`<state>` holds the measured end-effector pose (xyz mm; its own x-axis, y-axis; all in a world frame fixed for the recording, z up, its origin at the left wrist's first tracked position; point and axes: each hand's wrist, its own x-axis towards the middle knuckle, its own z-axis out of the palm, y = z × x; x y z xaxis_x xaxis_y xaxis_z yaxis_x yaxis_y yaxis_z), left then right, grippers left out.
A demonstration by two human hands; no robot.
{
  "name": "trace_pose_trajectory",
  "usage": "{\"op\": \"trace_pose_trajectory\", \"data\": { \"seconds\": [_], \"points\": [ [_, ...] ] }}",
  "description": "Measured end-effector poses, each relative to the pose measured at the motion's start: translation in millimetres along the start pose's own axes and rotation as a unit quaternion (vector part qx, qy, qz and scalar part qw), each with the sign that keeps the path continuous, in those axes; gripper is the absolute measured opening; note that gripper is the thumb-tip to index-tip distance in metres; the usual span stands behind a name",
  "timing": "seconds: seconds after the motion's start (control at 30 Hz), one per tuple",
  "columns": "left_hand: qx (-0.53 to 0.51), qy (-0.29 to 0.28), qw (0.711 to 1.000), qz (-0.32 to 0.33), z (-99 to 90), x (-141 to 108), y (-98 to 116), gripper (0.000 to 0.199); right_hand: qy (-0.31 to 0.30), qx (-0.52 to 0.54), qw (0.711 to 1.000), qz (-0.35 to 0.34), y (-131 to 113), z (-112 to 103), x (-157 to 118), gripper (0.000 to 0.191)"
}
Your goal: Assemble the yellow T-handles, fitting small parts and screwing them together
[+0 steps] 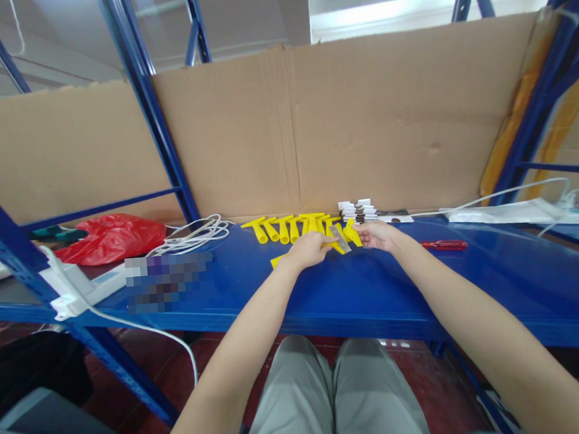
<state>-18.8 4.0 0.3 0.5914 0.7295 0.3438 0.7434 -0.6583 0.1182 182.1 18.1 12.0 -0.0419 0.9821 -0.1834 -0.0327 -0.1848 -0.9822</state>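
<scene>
My left hand (308,250) is closed around a yellow plastic handle, mostly hidden by the fingers. A flat grey metal blade (342,241) shows just beyond those fingertips, at the end of that handle. My right hand (377,235) pinches a small yellow plastic piece (352,233) close to the blade's right side; whether they touch I cannot tell. Behind my hands, several yellow T-shaped handles (284,233) lie in a row on the blue tabletop (356,298). Under my left wrist, another yellow part (276,262) sticks out.
Small white-and-dark stacks (357,210) stand against the cardboard back wall (386,116). To the right lies a red screwdriver (445,245). On the left are coiled white cable (195,236), a red plastic bag (115,237) and a white power strip (97,285). Blue rack posts (151,114) frame the bench.
</scene>
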Motion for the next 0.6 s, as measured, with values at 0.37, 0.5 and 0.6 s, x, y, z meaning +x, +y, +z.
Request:
{"op": "trace_pose_trajectory", "data": {
  "seconds": [0.37,0.5,0.6],
  "points": [
    [0.012,-0.005,1.000,0.009,-1.1,0,4,0.036,-0.047,-0.031,0.997,-0.059,7,9,2,0.016],
    [0.013,-0.011,1.000,0.005,-1.6,0,5,0.036,-0.026,-0.063,0.994,-0.082,8,14,1,0.019],
    [0.013,-0.016,1.000,0.005,-2.0,0,6,0.036,-0.010,-0.091,0.991,-0.094,8,18,-4,0.023]
  ]
}}
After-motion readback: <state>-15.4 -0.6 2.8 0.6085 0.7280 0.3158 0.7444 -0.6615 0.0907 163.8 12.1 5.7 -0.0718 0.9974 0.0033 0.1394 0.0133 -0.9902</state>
